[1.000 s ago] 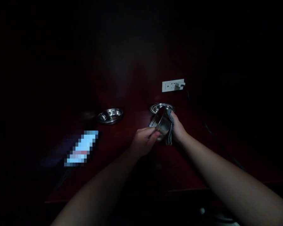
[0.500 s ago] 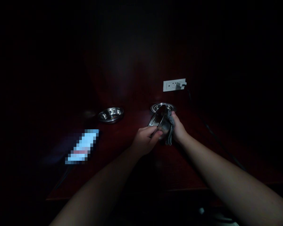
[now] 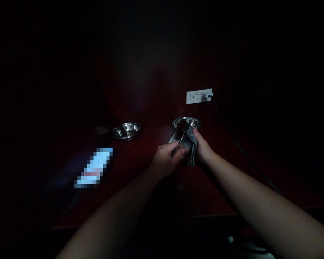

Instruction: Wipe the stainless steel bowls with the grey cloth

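Observation:
Tilted on its side above the table, a shiny steel bowl (image 3: 185,144) is gripped at its near rim by my left hand (image 3: 166,157), thumb on the outside and fingers at the rim. A grey woven cloth (image 3: 192,145) lies against the bowl's outer right side. My right hand (image 3: 202,145) is closed on that cloth and presses it to the metal; most of its fingers are hidden behind. Just beyond the held bowl, a round steel dish (image 3: 178,122) with a ringed rim rests on the table, partly covered by it.
Another steel bowl (image 3: 126,131) stands on the dark red table (image 3: 205,194) at the left. A lit, pixelated phone-like screen (image 3: 94,168) lies nearer. A white wall socket (image 3: 199,96) holds a plug, and a dark cable (image 3: 248,158) runs along the right. The surroundings are very dark.
My right hand and the cloth have shifted slightly left along the bowl's outside. The bowl has turned a little, while my left hand keeps its hold on the rim.

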Demonstrator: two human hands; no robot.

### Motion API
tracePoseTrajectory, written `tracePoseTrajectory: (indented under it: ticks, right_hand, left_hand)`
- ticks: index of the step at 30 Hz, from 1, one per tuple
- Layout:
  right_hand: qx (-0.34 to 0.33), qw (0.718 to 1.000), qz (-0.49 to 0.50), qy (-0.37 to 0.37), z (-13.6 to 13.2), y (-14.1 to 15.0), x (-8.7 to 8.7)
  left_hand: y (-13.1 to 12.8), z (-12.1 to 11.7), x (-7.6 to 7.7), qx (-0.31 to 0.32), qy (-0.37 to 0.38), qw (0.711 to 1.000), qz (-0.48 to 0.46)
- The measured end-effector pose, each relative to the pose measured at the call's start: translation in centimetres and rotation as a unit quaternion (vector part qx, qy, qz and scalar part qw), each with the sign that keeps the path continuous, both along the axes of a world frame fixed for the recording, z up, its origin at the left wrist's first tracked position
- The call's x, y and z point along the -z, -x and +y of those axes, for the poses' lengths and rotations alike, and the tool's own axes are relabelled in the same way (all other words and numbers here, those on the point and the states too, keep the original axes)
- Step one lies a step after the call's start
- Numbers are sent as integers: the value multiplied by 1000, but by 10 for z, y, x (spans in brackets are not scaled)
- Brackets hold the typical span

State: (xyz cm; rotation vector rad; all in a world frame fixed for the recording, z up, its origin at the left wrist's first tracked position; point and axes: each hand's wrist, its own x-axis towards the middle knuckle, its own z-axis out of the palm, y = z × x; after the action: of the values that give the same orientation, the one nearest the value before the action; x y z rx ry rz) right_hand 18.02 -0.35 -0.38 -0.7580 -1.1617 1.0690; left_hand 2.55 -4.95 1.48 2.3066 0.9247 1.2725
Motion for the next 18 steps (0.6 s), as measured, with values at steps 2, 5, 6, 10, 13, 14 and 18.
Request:
tracePoseTrajectory:
  ticks: [2, 5, 6, 10, 13, 14, 18]
  right_hand:
    - [-24, 999, 21, 9, 1, -1, 1]
    - [-48, 998, 46, 17, 2, -2, 3]
    - [-52, 997, 50, 18, 3, -2, 4]
    - [-53, 997, 50, 16, 6, -3, 7]
    - [-41, 998, 45, 13, 6, -3, 8]
    - [-37, 998, 43, 12, 6, -3, 8]
    - [-38, 998, 47, 11, 5, -2, 8]
  left_hand:
    - [0, 0, 0, -2, -1, 1000, -1]
    - [0, 0, 1, -3, -3, 1000, -1]
    - [0, 0, 1, -2, -4, 1000, -1]
    - [0, 0, 0, 4, -12, 1000, -4]
    - [0, 0, 0, 3, -13, 1000, 0]
    - [0, 0, 0, 2, -12, 1000, 1]
    - [0, 0, 1, 0, -9, 1000, 2]
